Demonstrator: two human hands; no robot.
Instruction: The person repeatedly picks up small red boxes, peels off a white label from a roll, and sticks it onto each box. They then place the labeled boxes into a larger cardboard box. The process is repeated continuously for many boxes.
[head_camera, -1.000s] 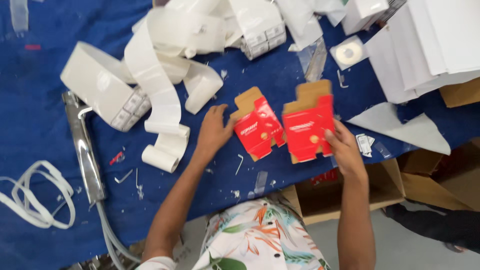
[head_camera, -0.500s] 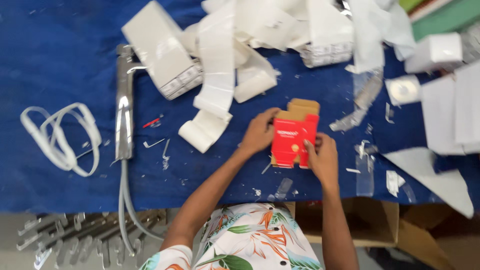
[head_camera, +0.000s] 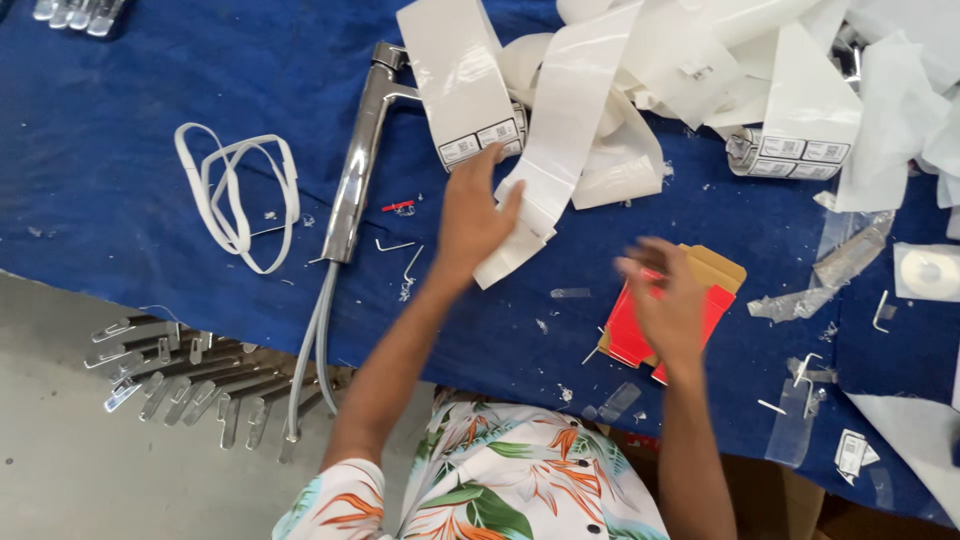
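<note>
On the blue cloth, the red carton lies under the right hand.

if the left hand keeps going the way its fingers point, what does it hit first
Probably the white label strip: the left hand points up the blue table, fingertips already at the strip's lower end. Height above it is unclear.

1. The person wears a short-sleeved shirt, white with a tropical print of green leaves and orange-red flowers.
2. Both forearms are bare, with no watch or bracelet showing.
3. The left hand and the right hand are bare: no gloves, no visible rings.
</note>
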